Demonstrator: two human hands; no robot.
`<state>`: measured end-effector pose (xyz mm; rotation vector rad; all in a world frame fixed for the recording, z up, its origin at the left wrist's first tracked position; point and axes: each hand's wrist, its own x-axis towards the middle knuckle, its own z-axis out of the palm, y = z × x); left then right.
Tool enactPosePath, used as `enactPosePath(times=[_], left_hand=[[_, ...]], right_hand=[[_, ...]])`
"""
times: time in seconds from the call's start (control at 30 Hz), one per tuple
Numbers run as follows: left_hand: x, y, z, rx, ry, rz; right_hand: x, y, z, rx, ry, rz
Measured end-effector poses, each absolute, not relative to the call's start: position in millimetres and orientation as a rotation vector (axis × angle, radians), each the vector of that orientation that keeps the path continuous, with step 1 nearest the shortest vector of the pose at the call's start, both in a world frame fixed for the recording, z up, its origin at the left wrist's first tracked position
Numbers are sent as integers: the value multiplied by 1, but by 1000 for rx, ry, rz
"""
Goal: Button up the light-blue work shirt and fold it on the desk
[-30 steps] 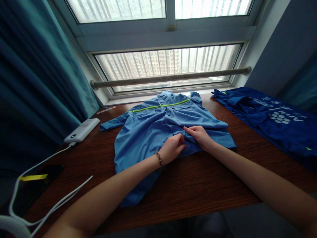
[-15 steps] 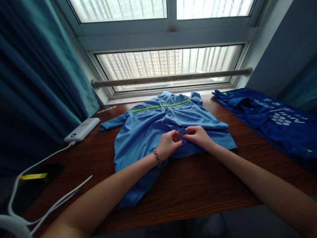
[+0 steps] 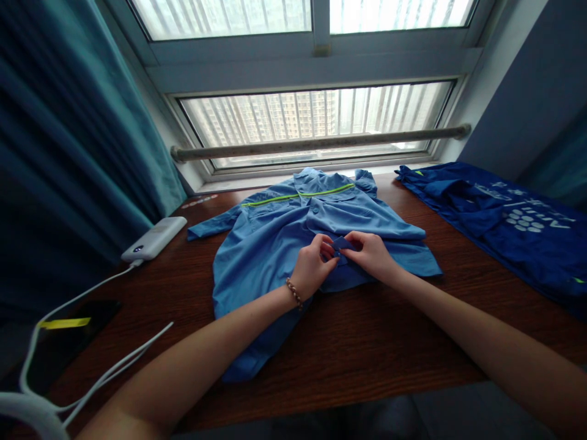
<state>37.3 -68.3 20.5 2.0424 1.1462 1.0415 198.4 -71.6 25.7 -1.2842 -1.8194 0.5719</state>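
A light blue shirt (image 3: 270,244) with a yellow-green stripe across its chest lies spread on the wooden table, collar toward the window. My left hand (image 3: 313,264), a braided bracelet on its wrist, pinches the shirt's front edge near the lower middle. Close against it, my right hand (image 3: 370,255) grips the same front edge between thumb and fingers. A small fold of cloth stands up between the fingertips. Whether a button is held there is hidden by the fingers. Higher on the front, a button (image 3: 315,209) shows.
A dark blue printed cloth (image 3: 495,226) lies at the right. On the left are a white power bank (image 3: 155,238) with a white cable (image 3: 87,293) and a dark flat object with a yellow strip (image 3: 66,323). Behind the table (image 3: 380,342) runs a metal bar (image 3: 321,144) before the window.
Both hands stay at the same spot on the shirt front, with slight finger shifts on the fold. The whole view has moved a little.
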Motion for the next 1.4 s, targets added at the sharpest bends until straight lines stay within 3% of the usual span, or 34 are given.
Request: enactPosePath(times=[0.47,0.83,1.27,1.4], left_hand=[[37,-68,20,2077,1144,1092],[22,-60,15,2571,966,1059],[16,-60,31,3297,865,695],[13,-57,32,3319,892,737]], right_hand=[[201,-68,23,-1189,-1708,922],[204,-67,24,-1166,-1195,1596],[202,-65,21,-1169,-1534,1382],[201,-67,23,-1100,-1652,1182]])
